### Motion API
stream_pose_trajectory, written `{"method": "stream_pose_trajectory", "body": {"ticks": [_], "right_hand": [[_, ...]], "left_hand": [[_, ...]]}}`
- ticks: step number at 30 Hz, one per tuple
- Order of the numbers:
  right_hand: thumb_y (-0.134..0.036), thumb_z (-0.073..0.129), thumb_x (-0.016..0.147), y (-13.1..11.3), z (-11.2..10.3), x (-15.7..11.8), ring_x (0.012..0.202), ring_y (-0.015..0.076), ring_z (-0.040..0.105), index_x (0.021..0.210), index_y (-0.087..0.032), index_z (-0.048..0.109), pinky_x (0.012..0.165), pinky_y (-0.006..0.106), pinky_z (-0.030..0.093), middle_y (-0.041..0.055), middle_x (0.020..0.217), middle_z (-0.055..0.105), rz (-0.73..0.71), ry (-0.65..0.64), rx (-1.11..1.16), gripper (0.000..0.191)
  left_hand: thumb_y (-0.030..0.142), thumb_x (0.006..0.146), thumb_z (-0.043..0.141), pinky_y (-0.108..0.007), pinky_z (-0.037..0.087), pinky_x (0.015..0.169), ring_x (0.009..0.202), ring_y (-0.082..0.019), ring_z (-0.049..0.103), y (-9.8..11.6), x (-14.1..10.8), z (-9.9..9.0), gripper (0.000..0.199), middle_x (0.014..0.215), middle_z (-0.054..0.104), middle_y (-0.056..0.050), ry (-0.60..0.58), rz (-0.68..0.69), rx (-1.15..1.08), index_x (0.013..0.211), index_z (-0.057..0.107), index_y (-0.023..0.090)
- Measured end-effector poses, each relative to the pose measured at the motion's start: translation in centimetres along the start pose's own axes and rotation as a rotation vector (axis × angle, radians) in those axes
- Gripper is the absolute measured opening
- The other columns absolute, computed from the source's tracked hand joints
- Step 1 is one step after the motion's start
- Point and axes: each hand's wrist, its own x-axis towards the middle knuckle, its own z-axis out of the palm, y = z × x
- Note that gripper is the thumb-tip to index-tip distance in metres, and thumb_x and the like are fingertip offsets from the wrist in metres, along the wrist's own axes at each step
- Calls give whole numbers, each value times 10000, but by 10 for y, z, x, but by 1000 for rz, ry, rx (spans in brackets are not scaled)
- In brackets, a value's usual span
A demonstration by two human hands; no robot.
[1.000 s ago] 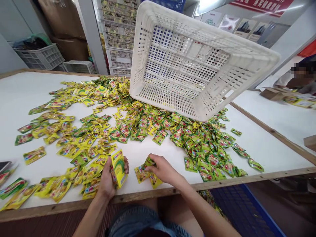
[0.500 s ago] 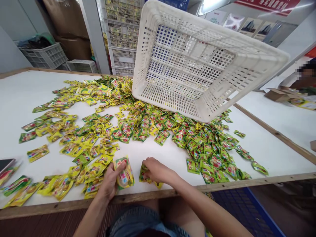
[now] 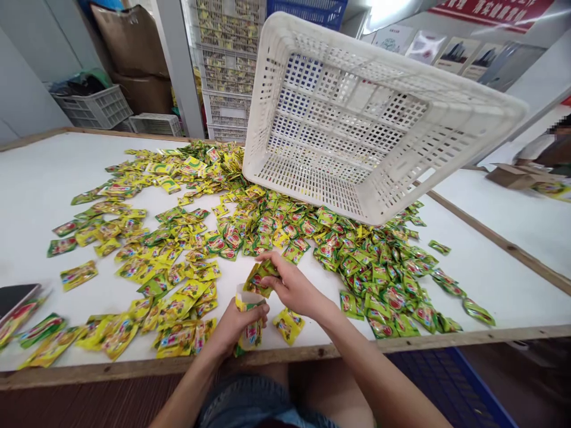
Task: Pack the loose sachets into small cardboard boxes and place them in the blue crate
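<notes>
- The left hand [image 3: 236,324], low in the middle of the frame, is wrapped around a small printed pack [image 3: 250,336], its thumb and fingers closed on the sides.
- The pack stands roughly upright near the bench's front edge, its pale mouth open at the top.
- The right hand [image 3: 288,286], just right of centre, pinches a few green sachets [image 3: 262,277] between thumb and fingers.
- Those sachets are at the mouth of the pack; whether any part is inside it, I cannot tell.
- A yellow sachet [image 3: 289,326] lies flat just below the right hand, apart from the heaps.
- A spread of mostly yellow sachets [image 3: 134,264] covers the left of the bench [image 3: 35,190], running from the front edge to the far side.
- A dense heap of green sachets [image 3: 388,291] fills the area right of centre, with a few strays at its right side.
- A white plastic crate [image 3: 256,101] is tipped over the back of the heap, its open side facing the camera, in the upper middle and right of the frame.
- A dark flat device [image 3: 18,297] lies at the left edge of the frame, beside more sachets.
- Filled crates [image 3: 227,59] stand stacked at upper centre-left, behind the bench.
- At the right edge, part of another person [image 3: 535,150] shows beside a cardboard box [image 3: 517,176].
</notes>
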Motion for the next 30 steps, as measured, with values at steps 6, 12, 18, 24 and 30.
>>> {"method": "stream_pose_trajectory", "body": {"ticks": [6, 12, 18, 24, 30], "right_hand": [[10, 427, 761, 2, 11, 4, 917, 132, 507, 978, -198, 478, 787, 248, 436, 23, 972, 504, -110, -81, -161, 305], [51, 377, 746, 10, 12, 1, 898, 126, 497, 1000, -201, 451, 759, 236, 462, 30, 994, 453, -85, -89, -221, 366], [47, 525, 631, 3, 15, -5, 869, 192, 485, 875, -175, 475, 703, 292, 438, 60, 951, 470, 16, -180, -591, 333], [6, 490, 740, -2, 14, -5, 866, 156, 529, 1078, -188, 428, 732, 257, 427, 47, 978, 552, -3, -168, -362, 395], [-14, 505, 763, 12, 16, -11, 886, 183, 492, 866, -175, 583, 779, 315, 408, 62, 928, 547, -86, 74, -380, 207]], "left_hand": [[304, 618, 716, -231, 424, 533, 509, -123, 541, 0, 1, 2, 219, 550, 602, 9, -72, -11, 39, 690, 578, 150], [338, 638, 704, -245, 423, 535, 526, -137, 552, -1, 1, -1, 252, 563, 596, -7, -74, -20, -9, 729, 574, 142], [316, 625, 708, -248, 427, 550, 530, -138, 545, -6, 4, -1, 244, 576, 597, 2, -100, 3, 46, 745, 590, 139], [289, 584, 739, -234, 436, 568, 551, -123, 541, -3, 6, -1, 267, 601, 592, 9, -80, 19, 57, 735, 581, 137], [238, 626, 718, -252, 455, 690, 726, -153, 559, 0, 13, 3, 253, 793, 631, -24, -140, 163, 134, 830, 595, 151]]}}
